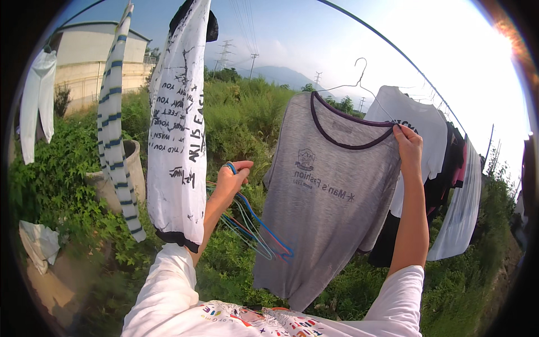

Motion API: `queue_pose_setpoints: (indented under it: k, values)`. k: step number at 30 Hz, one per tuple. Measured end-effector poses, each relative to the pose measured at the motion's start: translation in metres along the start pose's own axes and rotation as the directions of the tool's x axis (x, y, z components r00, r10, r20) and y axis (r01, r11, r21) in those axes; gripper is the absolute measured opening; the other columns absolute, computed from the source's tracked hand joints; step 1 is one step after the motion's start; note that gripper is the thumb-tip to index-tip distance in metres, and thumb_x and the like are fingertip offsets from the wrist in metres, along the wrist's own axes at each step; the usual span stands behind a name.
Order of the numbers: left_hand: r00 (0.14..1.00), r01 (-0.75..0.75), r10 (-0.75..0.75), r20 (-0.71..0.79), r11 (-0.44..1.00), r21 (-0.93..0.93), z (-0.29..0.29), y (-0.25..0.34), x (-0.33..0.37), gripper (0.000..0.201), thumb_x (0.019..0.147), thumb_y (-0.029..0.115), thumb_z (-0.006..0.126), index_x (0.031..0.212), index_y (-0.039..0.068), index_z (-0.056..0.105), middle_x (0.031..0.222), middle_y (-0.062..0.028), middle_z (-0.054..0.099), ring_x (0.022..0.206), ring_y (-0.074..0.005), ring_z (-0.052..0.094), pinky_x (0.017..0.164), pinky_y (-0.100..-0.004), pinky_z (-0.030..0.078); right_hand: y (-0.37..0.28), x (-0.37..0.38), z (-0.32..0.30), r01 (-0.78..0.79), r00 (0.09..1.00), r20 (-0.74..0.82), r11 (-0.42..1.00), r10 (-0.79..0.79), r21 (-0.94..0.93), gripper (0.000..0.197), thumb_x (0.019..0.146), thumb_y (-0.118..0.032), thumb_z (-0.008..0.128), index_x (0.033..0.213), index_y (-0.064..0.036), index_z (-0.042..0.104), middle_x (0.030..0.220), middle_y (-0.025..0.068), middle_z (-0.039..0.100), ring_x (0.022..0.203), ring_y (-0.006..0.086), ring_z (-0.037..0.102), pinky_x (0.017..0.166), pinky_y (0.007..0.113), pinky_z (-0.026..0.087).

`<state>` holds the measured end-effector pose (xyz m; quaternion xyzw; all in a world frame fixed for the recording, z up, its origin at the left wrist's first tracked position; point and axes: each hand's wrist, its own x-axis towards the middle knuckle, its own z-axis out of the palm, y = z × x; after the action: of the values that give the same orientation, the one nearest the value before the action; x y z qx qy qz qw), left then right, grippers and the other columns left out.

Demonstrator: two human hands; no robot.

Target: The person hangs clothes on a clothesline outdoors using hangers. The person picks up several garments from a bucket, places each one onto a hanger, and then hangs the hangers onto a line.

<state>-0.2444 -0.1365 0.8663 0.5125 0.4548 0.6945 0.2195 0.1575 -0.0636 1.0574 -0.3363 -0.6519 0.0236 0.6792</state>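
My right hand (408, 146) pinches the shoulder of a grey T-shirt (331, 224) with a dark neckband. Inside its neck is a thin wire hanger (359, 84), whose hook rises above the collar and shows apart from the line. My left hand (230, 182) is closed around several thin hangers (287, 249), blue, green and reddish, that dangle down beside the T-shirt. A white garment (177, 123) with black writing and black cuffs hangs just left of that hand and covers part of my left forearm.
A dark clothesline (387, 43) runs overhead to the right, where a white T-shirt (407, 121), dark clothes and a pale sheer cloth (456, 208) hang. On the left hang a striped cloth (115, 112) and white trousers (38, 95). Behind stand a concrete cylinder (133, 163) and dense green plants (241, 118).
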Motion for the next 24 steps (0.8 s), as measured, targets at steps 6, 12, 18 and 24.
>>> queue_pose_setpoints:
  k: [6, 12, 18, 24]
  values:
    - [0.985, 0.103, -0.117, 0.127, 0.989, 0.110, 0.000, -0.052, -0.045, 0.022, 0.087, 0.008, 0.057, 0.104, 0.002, 0.069, 0.069, -0.0022, 0.062, 0.055, -0.0075, 0.052, 0.045, -0.0242, 0.037, -0.068, 0.102, 0.021, 0.116, 0.990, -0.068, 0.990, -0.121, -0.080, 0.037, 0.085, -0.029, 0.065, 0.108, -0.0009, 0.069, 0.104, 0.0144, 0.069, 0.100, 0.0231, 0.062, 0.088, 0.033, 0.045]
    - [0.946, 0.270, -0.282, 0.161, 0.958, 0.094, -0.026, -0.072, -0.074, 0.023, 0.086, 0.009, 0.058, 0.104, 0.002, 0.070, 0.064, -0.0020, 0.061, 0.051, -0.0074, 0.052, 0.044, -0.0231, 0.036, -0.126, 0.170, 0.069, 0.065, 0.989, -0.109, 0.949, -0.103, -0.307, 0.032, 0.082, -0.034, 0.062, 0.096, -0.0087, 0.073, 0.095, 0.0128, 0.069, 0.093, 0.0261, 0.062, 0.084, 0.037, 0.046]
    - [0.923, 0.348, -0.339, 0.185, 0.937, -0.022, -0.049, -0.121, -0.084, 0.023, 0.088, 0.013, 0.057, 0.107, 0.007, 0.068, 0.064, -0.0005, 0.056, 0.054, -0.0083, 0.048, 0.044, -0.0229, 0.034, -0.116, 0.210, 0.124, 0.086, 0.991, -0.047, 0.877, -0.123, -0.472, 0.032, 0.075, -0.032, 0.060, 0.097, -0.0142, 0.075, 0.109, 0.0154, 0.068, 0.111, 0.0342, 0.059, 0.096, 0.041, 0.045]
    - [0.899, 0.427, -0.423, 0.111, 0.904, -0.018, -0.047, -0.090, -0.109, 0.019, 0.083, 0.009, 0.059, 0.099, 0.004, 0.068, 0.079, -0.0001, 0.059, 0.064, -0.0087, 0.050, 0.051, -0.0218, 0.036, -0.112, 0.162, 0.133, 0.222, 0.968, 0.023, 0.805, -0.251, -0.550, 0.026, 0.083, -0.031, 0.061, 0.092, -0.0089, 0.072, 0.093, 0.0117, 0.068, 0.084, 0.0294, 0.064, 0.075, 0.037, 0.050]
